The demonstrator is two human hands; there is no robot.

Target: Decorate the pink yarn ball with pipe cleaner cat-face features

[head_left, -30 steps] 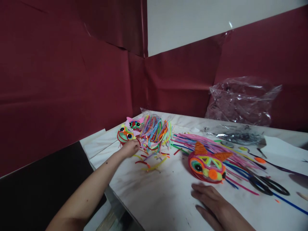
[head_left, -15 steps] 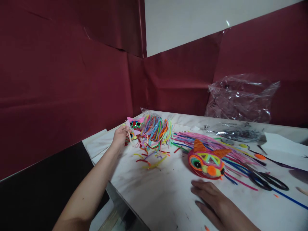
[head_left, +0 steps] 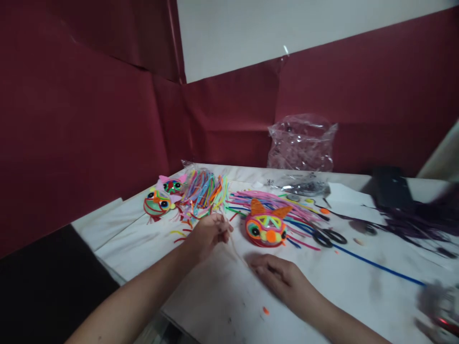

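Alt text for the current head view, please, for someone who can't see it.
The left hand pinches a thin pale strand running toward the right hand above a marbled white table. Just beyond sits an orange-eared animal face, with colorful pipe cleaners and black-handled scissors nearby.

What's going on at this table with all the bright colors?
Someone is working bare-handed with a thin pale strand. The left hand pinches it, and it slants down to the right hand, though blur hides whether that one grips it too. An orange-eared animal face sits just beyond the hands on the white table. Two pink-eared faces lie farther left, beside a bundle of colorful strips. Black-handled scissors lie to the right.
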